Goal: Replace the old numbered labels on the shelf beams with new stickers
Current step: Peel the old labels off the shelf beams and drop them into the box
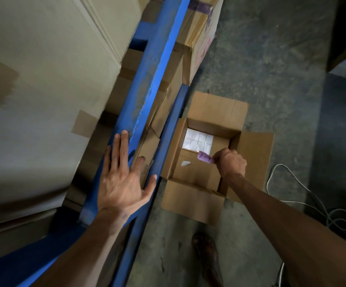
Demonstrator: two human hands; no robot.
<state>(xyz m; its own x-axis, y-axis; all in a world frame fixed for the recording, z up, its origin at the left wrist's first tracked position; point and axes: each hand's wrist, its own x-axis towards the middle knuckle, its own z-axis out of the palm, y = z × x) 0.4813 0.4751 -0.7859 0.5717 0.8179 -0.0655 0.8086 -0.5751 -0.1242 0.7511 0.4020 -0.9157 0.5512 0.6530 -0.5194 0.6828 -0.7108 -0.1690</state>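
My left hand [122, 181] lies flat with spread fingers on the blue shelf beam [147, 83], which runs diagonally through the view. My right hand [231, 162] reaches down over an open cardboard box [250, 154] on the floor and pinches a small purple label strip [205, 158] above the box's inside. In the box lie a white sheet of stickers [198, 140] and one small white scrap [185, 163]. No numbered label shows on the beam near my left hand.
Large cardboard cartons [43, 90] fill the shelf on the left, and more cartons [201, 38] sit on a lower level. A second blue beam [168, 141] runs below the first. A grey cable [312, 204] coils on the concrete floor at the right. My foot [206, 251] stands beside the box.
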